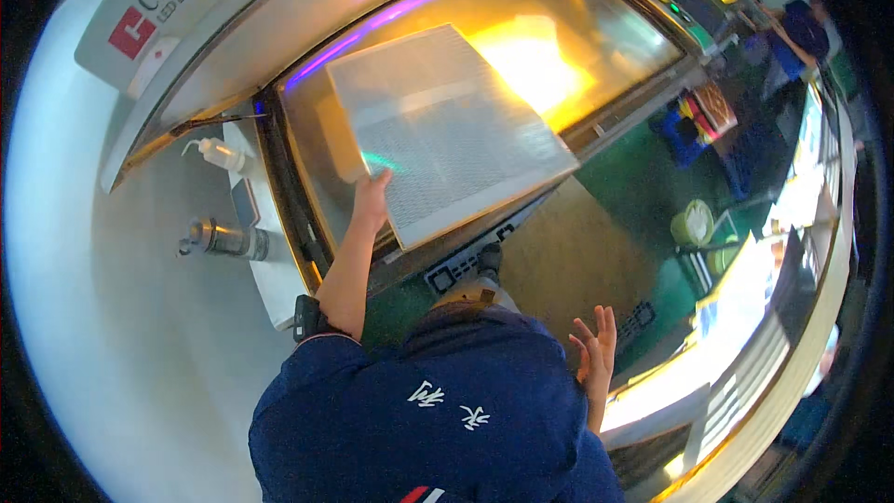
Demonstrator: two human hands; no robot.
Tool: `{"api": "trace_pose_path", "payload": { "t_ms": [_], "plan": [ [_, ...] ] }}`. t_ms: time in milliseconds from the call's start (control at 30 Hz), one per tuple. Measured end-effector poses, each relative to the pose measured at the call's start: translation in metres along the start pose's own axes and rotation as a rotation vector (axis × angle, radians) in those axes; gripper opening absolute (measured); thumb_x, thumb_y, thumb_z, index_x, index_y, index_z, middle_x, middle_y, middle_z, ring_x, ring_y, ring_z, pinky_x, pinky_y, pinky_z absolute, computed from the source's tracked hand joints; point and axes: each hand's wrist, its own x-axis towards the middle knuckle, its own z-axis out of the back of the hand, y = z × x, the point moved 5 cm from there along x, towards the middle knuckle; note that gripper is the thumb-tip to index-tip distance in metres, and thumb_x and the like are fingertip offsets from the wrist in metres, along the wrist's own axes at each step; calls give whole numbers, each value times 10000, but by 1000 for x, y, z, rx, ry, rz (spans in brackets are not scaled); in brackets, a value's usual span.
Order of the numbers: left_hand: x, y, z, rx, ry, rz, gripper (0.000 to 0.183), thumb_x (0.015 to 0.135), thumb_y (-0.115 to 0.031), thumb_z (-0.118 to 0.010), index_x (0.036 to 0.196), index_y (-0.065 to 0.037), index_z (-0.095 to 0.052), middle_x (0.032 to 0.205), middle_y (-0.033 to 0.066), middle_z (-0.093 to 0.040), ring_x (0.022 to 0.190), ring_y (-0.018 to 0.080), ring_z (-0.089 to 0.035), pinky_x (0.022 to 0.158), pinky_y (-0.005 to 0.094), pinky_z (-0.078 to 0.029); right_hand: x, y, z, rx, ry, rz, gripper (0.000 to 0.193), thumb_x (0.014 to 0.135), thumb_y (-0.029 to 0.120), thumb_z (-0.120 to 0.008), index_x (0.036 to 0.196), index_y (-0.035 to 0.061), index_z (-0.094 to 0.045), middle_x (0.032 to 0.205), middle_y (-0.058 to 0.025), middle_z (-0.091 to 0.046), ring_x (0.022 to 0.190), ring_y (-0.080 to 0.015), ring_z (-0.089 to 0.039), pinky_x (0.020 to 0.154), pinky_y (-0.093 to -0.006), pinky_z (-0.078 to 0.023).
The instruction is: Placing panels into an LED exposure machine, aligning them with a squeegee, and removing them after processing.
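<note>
A large, pale grey rectangular panel (452, 126) with fine rows of marks and a thin yellowish edge is in my left hand (374, 191). That hand grips its near left edge. The panel slants over the front part of a machine's shiny bed (605, 56), and its near corner reaches past the bed's front frame. I cannot tell whether its underside touches the bed. Well away from the panel, to the right of my body, my right hand (596, 345) is raised with its fingers spread and nothing in it.
A raised white machine lid (214, 47) rises at the left and back. On the ledge left of the bed are a white squeeze bottle (222, 155) and a clear bottle (228, 239). A brown mat (568, 251) covers the floor. Brightly lit tables (689, 363) line the right, and another person (792, 37) is farther back.
</note>
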Motion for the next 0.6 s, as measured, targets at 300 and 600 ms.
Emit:
{"api": "trace_pose_path", "payload": {
  "t_ms": [300,600],
  "plan": [
    [72,-9,56,509,-180,-74,645,887,-300,-675,1369,42,-419,1369,224,-462,1260,329,-456,1058,478,-345,141,26,-85,-96,191,-67,706,943,262,-580,1527,97,-219,1553,-122,-286,1262,-270,-490,978,-364,-429],
    [44,17,-37,1721,159,-268,689,927,-591,-454,1520,-293,-272,1612,55,-156,1458,405,-150,1038,779,-112,296,198,-220,-764,87,1013,885,847,493,-689,1476,13,-292,1503,-196,-319,1368,-304,-345,1080,-436,-332]
  ]
}}
